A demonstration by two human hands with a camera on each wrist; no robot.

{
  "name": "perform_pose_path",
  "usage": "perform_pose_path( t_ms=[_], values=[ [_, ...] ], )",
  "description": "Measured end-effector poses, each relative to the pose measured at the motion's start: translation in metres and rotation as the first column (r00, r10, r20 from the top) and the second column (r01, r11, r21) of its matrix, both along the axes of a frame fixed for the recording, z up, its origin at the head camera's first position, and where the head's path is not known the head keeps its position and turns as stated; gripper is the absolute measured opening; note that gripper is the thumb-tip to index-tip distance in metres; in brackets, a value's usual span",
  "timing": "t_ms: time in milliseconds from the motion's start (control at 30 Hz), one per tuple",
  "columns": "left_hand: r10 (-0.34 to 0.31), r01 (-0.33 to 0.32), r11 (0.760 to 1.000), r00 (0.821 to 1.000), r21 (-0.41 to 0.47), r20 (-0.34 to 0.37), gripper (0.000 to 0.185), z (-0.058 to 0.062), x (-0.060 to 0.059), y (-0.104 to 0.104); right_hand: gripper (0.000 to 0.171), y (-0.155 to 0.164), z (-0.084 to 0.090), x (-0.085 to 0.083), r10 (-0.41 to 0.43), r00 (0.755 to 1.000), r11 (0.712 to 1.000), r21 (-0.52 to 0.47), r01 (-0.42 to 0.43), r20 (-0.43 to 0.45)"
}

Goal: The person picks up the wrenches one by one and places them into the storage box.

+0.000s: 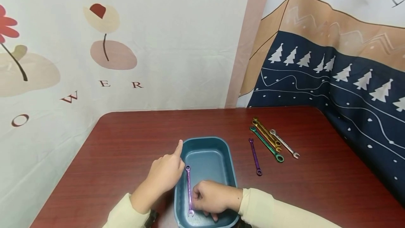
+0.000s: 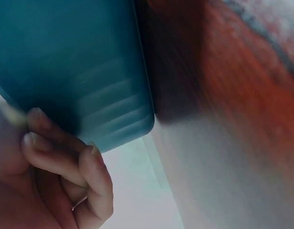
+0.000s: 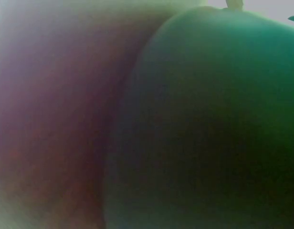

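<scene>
A blue rectangular tray (image 1: 232, 161) stands on the table. My left hand (image 1: 164, 171) is at its left side, one finger stretched along the rim and the others curled against the wall; in the left wrist view curled fingers (image 2: 94, 186) meet the tray (image 2: 104, 95) at its edge. My right hand (image 1: 212, 196) reaches down inside the tray with bent fingers. It pinches a purple combination wrench (image 1: 188, 185) near the lower end; the fingertips are partly hidden. The wrench runs lengthwise along the tray's left side. The right wrist view is too blurred to show the hold.
Right of the tray lies a second purple wrench (image 1: 255, 156). Beyond it are a green wrench (image 1: 265, 143), gold wrenches (image 1: 267, 133) lying close together and a silver wrench (image 1: 284, 143). The reddish-brown table (image 1: 133, 140) ends at printed cloth hangings (image 1: 183, 62) behind.
</scene>
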State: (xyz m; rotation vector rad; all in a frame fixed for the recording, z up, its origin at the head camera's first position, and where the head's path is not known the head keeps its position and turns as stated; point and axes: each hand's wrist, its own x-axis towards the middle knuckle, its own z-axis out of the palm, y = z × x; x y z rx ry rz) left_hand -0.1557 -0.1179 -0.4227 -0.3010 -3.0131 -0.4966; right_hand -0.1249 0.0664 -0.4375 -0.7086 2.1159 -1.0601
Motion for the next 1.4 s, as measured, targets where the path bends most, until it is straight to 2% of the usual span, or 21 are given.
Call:
perform_pose_path(
  t_ms=[400,667,933,1167,1400],
  values=[
    [0.000,0.000,1.000,1.000,0.012,-0.001,0.066,0.000,-0.001,-0.002,0.027,0.000,0.003,-0.001,-0.010,0.997,1.000,-0.001,0.010,-0.075],
    [-0.004,0.004,1.000,1.000,0.007,-0.008,0.066,-0.001,-0.002,0.000,0.026,0.002,0.007,0.000,-0.061,0.995,0.996,-0.077,0.055,-0.085],
    [0.006,-0.006,1.000,1.000,0.003,-0.003,0.066,-0.001,-0.002,-0.001,0.023,0.010,0.020,-0.001,-0.075,0.991,0.981,-0.185,0.054,-0.109],
    [0.008,-0.008,1.000,1.000,0.013,0.006,0.066,-0.001,-0.002,-0.001,0.024,0.024,0.035,-0.003,-0.121,0.989,0.970,-0.224,0.098,-0.090],
    [0.007,-0.007,1.000,1.000,0.028,0.029,0.066,0.001,-0.002,-0.001,0.025,0.043,0.048,-0.008,-0.170,0.980,0.959,-0.248,0.140,-0.106]
  ],
)
